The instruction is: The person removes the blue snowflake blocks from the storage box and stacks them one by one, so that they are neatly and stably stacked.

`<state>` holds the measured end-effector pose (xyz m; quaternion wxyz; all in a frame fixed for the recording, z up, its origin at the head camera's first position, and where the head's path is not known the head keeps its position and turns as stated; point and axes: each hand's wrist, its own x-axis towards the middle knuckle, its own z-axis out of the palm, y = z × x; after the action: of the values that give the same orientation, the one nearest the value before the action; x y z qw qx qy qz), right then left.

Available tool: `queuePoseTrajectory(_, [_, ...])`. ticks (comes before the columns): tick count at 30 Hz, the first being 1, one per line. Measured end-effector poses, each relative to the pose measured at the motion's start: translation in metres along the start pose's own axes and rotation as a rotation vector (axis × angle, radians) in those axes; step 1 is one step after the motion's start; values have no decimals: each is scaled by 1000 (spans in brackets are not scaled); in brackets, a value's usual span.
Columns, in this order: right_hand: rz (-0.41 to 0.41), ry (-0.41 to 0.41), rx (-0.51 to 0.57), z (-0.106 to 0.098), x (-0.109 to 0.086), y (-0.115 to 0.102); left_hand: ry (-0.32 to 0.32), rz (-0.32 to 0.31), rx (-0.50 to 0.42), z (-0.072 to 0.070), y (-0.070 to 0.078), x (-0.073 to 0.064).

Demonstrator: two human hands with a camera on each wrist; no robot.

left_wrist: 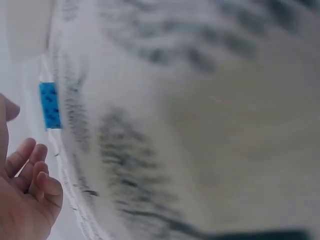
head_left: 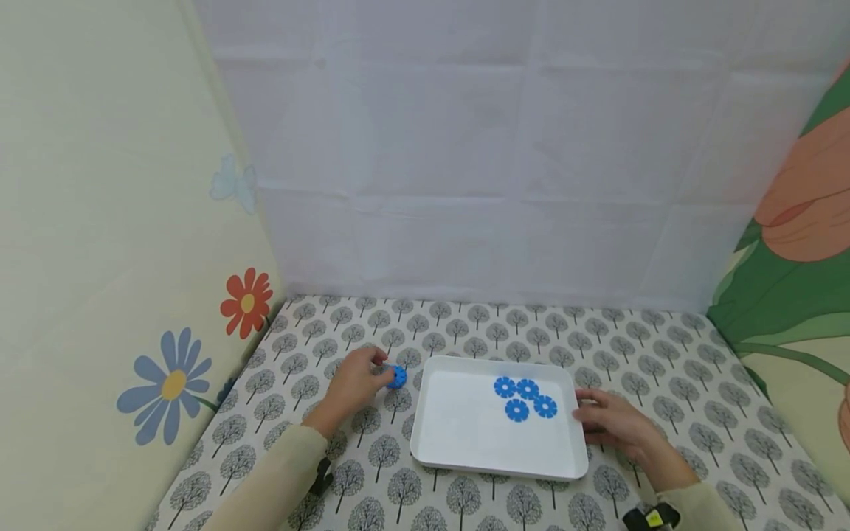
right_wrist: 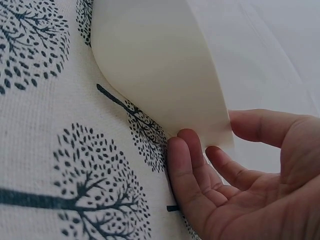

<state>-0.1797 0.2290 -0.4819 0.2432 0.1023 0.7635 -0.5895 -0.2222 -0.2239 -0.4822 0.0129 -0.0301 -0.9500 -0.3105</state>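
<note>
A white tray (head_left: 465, 450) lies on the tree-print cloth, with several blue notched discs (head_left: 516, 410) grouped in its right half. To the tray's left stands a short stack of blue discs (left_wrist: 50, 105), seen from above as one blue disc (head_left: 398, 377) in the head view. My left hand (head_left: 358, 383) is beside that stack; its fingers are loosely bent, and in the left wrist view thumb and fingers look apart from it. At the tray's right end my right hand (head_left: 617, 424) holds the edge, thumb at the rim and fingertips against the outer wall (right_wrist: 165, 75).
The tree-print cloth (head_left: 478, 332) covers the table. A white hanging sheet (head_left: 465, 147) closes off the back. Flower-painted panels stand at the left (head_left: 99, 221) and right (head_left: 797, 310). Dark straps show at both wrists.
</note>
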Motion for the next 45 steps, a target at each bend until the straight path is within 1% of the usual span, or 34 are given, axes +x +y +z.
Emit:
queuePoseTrajectory(3, [3, 13, 3, 0, 0, 0, 34, 9, -2, -4, 8, 3])
queuePoseTrajectory(5, [3, 14, 0, -1, 1, 1, 41, 30, 5, -4, 16, 5])
queuePoseTrajectory(8, [7, 19, -4, 0, 0, 0, 40, 61, 15, -2, 32, 8])
queuePoseTrajectory(11, [8, 21, -11, 0, 0, 0, 19, 82, 22, 3, 51, 5])
queuePoseTrajectory(16, [7, 17, -6, 0, 0, -2, -57, 136, 55, 15, 82, -3])
queuePoseTrajectory(20, [4, 16, -2, 1, 0, -2, -105, 179, 70, 24, 102, -7])
queuePoseTrajectory(24, [2, 17, -5, 1, 1, -2, -124, 196, 60, 35, 117, -8])
queuePoseTrajectory(30, [2, 21, -15, 2, 1, -2, -171, 203, 31, 57, 133, -10])
queuePoseTrajectory(36, [7, 26, -19, 2, 1, -3, -207, 206, 29, 78, 146, -16])
queuePoseTrajectory(41, [5, 28, -20, 2, 1, -2, -240, 186, 36, 91, 152, -17])
queuePoseTrajectory(45, [0, 28, -21, 1, 1, -1, -271, 186, 57, 98, 156, -17])
